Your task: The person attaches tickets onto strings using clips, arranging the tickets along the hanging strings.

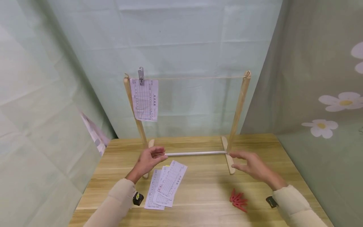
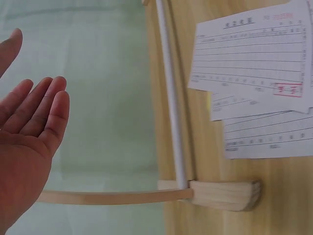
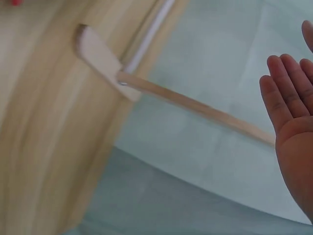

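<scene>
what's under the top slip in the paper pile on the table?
Under the top slip lie more printed slips, fanned out, with a yellow edge showing between them. How many there are and what they say stays covered. Both hands are off the pile.

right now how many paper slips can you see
At least 4: one slip clipped to the string by the rack's left post, and about three in an overlapping pile on the table near the left hand. More may be hidden underneath.

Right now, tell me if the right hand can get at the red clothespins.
Probably yes: the right hand hangs open and holds nothing, and the red clothespins lie on the bare table just beside that forearm, with nothing between.
</scene>
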